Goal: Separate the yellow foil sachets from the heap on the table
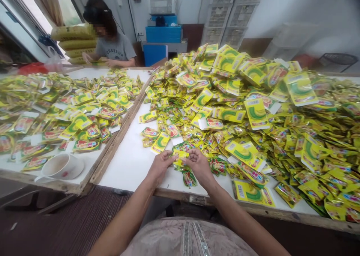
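While the left hand [162, 163] and right hand [199, 163] pinch one small yellow packet [180, 155] between them above the white tabletop [120, 153], its handling looks unfinished, and much seems left in the heaped sachets [285, 130] and yellow cartons [257, 113] beyond.

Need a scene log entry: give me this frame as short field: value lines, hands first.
left hand: pinching one side of a small yellow printed packet
right hand: pinching its other side
under hands: shiny green-and-yellow sachets on a white wood-edged table
ahead and right: large heap of yellow-and-green card boxes and sachets
left table: similar packs, white handled cup
background: co-worker in grey T-shirt
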`<state>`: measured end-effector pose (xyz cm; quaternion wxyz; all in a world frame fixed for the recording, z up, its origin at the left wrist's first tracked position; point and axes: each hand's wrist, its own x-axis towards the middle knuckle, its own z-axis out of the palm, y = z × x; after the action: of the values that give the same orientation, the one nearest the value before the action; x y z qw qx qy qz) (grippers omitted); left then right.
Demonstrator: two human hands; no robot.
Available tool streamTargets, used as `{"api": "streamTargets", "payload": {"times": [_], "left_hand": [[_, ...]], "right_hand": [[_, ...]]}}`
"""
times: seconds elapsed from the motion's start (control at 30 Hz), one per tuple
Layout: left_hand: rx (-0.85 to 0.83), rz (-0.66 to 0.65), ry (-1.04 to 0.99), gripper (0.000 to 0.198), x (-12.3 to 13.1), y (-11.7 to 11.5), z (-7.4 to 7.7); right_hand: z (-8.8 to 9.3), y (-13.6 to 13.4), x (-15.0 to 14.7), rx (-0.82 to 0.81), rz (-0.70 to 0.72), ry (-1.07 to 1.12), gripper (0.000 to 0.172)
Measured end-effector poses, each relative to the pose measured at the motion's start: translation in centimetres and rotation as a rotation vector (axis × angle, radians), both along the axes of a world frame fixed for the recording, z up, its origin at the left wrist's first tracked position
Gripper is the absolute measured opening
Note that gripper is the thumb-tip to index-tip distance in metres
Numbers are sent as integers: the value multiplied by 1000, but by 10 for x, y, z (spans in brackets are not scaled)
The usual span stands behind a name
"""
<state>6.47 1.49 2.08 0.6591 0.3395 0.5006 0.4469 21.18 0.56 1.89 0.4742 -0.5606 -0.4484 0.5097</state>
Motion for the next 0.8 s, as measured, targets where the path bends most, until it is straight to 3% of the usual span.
{"api": "streamTargets", "payload": {"times": [0.17,0.4,0.57,0.67,0.73,0.8], "left_hand": [[-29,-69,-5,45,-11,3,8],[71,-225,122,39,-14,4,13],[92,-204,145,36,-8,6,6],[159,-262,179,34,-10,15,9],[237,-329,294,39,-14,31,19],[400,-391,561,49,-17,54,31]], "right_hand": [[10,10,14,9,71,67,36],[12,27,25,33,424,-205,26],[12,21,18,96,371,-187,20],[11,17,19,108,408,-139,22],[7,17,23,132,355,-149,21],[1,20,28,150,238,-184,22]]}}
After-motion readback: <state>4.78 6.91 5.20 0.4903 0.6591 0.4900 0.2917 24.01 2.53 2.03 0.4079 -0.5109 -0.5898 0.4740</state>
